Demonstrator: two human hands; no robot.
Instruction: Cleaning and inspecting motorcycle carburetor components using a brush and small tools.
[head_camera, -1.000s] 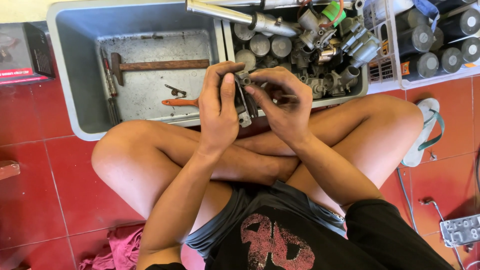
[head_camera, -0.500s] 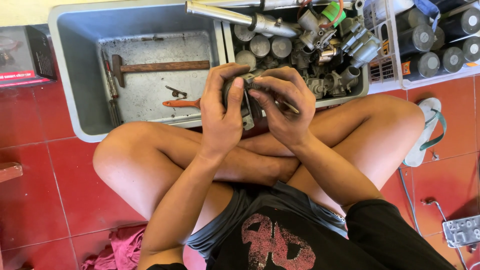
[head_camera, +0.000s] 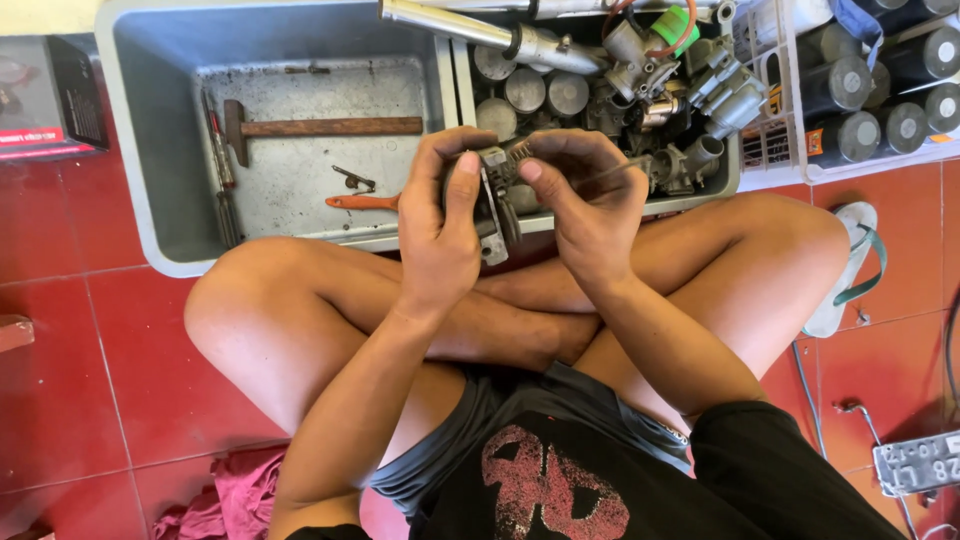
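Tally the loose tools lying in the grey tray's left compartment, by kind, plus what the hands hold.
Hammer: 1
Orange-handled tool: 1
Thin dark tools along the left wall: 2, hard to separate
Metal part held in left hand and right hand: 1
Total: 5

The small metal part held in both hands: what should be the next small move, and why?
Probably keep the left hand steady and work the thin tool in the right hand a little further at the top of the small metal part. Both hands hold it above the grey tray, and the tool tip seems to meet it there.
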